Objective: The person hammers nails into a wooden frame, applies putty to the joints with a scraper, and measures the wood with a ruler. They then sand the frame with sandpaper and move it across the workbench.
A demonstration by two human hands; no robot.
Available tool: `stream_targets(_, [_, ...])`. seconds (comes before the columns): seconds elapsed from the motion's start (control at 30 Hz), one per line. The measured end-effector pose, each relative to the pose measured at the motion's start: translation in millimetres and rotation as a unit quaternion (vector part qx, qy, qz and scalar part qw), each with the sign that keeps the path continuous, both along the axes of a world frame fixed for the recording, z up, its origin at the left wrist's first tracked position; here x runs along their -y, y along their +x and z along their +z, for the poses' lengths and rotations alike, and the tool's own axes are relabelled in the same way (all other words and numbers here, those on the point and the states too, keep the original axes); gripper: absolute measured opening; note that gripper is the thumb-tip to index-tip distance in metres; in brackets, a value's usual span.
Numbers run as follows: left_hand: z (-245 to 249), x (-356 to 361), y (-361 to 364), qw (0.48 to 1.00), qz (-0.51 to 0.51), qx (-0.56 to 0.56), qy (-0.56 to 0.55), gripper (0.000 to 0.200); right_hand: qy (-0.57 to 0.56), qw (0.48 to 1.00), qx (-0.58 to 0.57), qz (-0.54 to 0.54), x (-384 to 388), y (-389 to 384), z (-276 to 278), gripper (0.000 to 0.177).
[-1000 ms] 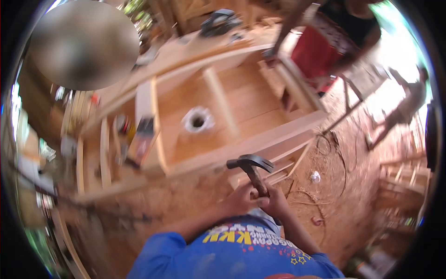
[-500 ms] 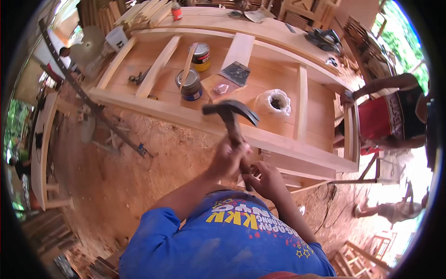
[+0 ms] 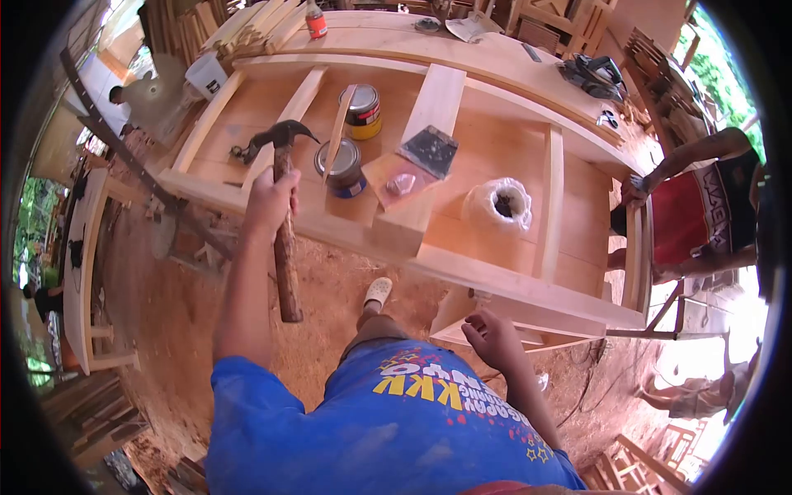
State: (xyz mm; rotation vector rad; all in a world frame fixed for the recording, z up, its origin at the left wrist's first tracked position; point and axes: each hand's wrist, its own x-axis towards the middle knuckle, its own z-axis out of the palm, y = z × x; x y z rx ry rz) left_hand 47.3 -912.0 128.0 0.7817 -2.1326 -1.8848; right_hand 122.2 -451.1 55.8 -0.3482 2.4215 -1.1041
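Note:
My left hand [image 3: 271, 200] grips a claw hammer [image 3: 285, 239] by its wooden handle. The hammer's dark head is raised over the left part of a wooden frame [image 3: 511, 280], and the handle's end hangs downward. Low in front of my body, my right hand [image 3: 492, 340] is near the frame's front edge, its fingers curled; whatever they hold, if anything, is hidden. Two paint cans [image 3: 340, 169] stand inside the frame, a wooden stick leaning by them. Right of them lie a board with a dark-bladed scraper [image 3: 429, 151] and a white plastic-wrapped container [image 3: 499, 206] with dark contents.
Another person's hand [image 3: 635, 190] rests on the frame's right end. A red bottle [image 3: 316, 20] and a power tool [image 3: 594, 76] sit on the workbench behind. A white bucket [image 3: 205, 74] stands at the left. Dirt floor [image 3: 330, 272] lies below, with stacked lumber around.
My left hand has carried the hammer leftward and up, away from my right hand. My right hand has shifted slightly right and down. A foot now shows below the frame.

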Motion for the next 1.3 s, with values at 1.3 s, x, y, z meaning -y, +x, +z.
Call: stream_targets(1.3, [-24,-19,-145,0.806,-0.309,0.088,-0.497,0.074,-0.321,0.875,0.044,-0.36,173,-169,114,0.036])
